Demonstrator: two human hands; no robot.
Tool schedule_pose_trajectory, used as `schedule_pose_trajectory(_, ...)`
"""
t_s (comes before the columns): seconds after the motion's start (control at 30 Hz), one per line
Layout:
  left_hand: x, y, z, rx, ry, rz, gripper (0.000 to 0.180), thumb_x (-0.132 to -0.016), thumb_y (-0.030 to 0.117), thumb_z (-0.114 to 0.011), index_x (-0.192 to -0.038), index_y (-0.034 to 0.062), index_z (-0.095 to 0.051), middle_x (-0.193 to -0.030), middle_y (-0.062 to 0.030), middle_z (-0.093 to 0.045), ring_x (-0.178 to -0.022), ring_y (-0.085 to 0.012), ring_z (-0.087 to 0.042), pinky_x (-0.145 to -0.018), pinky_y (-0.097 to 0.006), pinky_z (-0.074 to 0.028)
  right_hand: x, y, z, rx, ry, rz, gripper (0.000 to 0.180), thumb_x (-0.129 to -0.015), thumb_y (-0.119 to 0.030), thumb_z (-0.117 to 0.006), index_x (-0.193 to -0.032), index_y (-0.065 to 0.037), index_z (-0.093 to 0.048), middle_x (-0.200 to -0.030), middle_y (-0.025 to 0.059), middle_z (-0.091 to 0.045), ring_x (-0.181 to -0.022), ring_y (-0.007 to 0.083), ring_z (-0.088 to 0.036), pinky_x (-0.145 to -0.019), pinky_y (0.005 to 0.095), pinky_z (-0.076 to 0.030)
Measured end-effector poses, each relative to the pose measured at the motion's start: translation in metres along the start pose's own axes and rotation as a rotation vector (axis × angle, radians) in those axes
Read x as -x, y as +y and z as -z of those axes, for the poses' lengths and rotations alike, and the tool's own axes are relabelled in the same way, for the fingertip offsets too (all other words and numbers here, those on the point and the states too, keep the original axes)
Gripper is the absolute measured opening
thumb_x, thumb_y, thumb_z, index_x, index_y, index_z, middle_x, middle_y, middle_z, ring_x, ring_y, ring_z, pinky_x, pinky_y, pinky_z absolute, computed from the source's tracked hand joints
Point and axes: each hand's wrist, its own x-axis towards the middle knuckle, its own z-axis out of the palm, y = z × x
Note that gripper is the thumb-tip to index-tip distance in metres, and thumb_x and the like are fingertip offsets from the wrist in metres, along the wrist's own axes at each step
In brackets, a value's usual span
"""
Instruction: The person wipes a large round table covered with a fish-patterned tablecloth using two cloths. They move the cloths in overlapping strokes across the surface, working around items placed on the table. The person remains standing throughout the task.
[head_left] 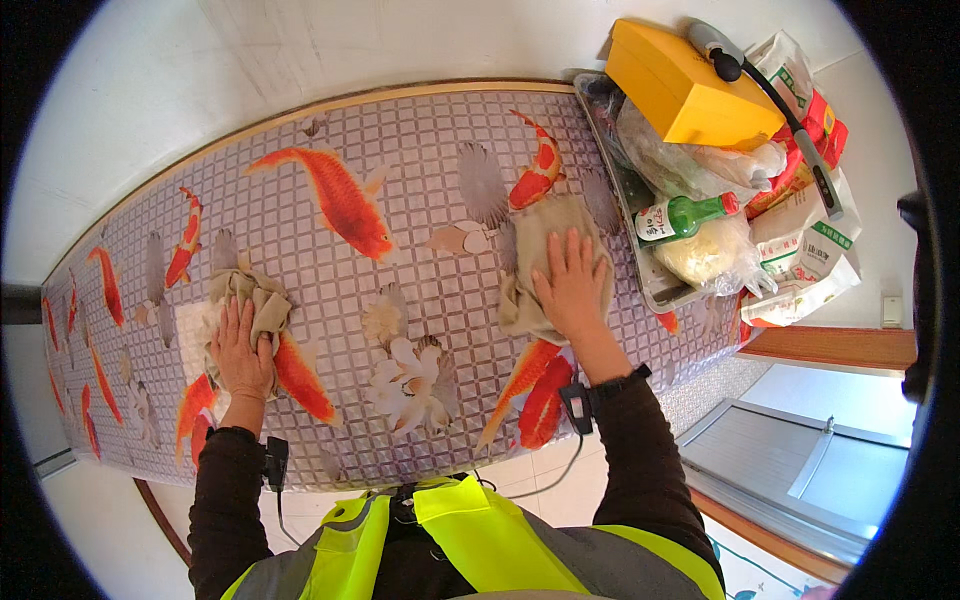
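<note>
My left hand (241,352) lies flat on a crumpled beige cloth (266,297), fingers stretched out. A whitish patch (192,338) shows beside that cloth; I cannot tell whether it is a second cloth or paper. Farther right, my right hand (574,285) presses flat on another beige cloth (524,308), its fingers slightly spread and pointing away from me. Both cloths rest on a table covering (440,290) with a grid pattern, printed with orange koi and pale flowers. Each wrist carries a small black device with a cable.
At the back right, a tray (655,292) bears a yellow box (690,85), a green bottle (690,215) lying on its side, and several plastic bags (800,255). A grey and black handheld massager (790,120) lies over them. A wall meets the table's far edge.
</note>
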Motion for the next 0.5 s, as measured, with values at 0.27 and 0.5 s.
schedule_pose_trajectory(0.27, 0.001, 0.001, 0.001, -0.020, -0.001, 0.000, 0.057, -0.083, 0.024, -0.053, -0.138, 0.0131, -0.045, -0.148, -0.0107, -0.037, -0.138, -0.0297, -0.030, -0.110, -0.046, -0.021, -0.088, 0.050, -0.026, 0.121, 0.073, -0.037, 0.067, -0.092, -0.044, -0.046, -0.147, -0.011, -0.028, -0.151, 0.0197, -0.024, -0.138, 0.0415, -0.022, -0.107, 0.0581, -0.024)
schedule_pose_trajectory(0.5, 0.003, 0.000, 0.001, 0.000, 0.024, -0.002, 0.058, -0.082, 0.023, -0.054, -0.138, 0.0136, -0.045, -0.148, -0.0098, -0.036, -0.137, -0.0290, -0.032, -0.110, -0.045, -0.021, -0.156, 0.063, -0.037, 0.050, 0.138, 0.086, 0.063, -0.094, -0.045, -0.043, -0.145, -0.009, -0.031, -0.149, 0.0211, -0.029, -0.135, 0.0399, -0.030, -0.107, 0.0502, -0.030)
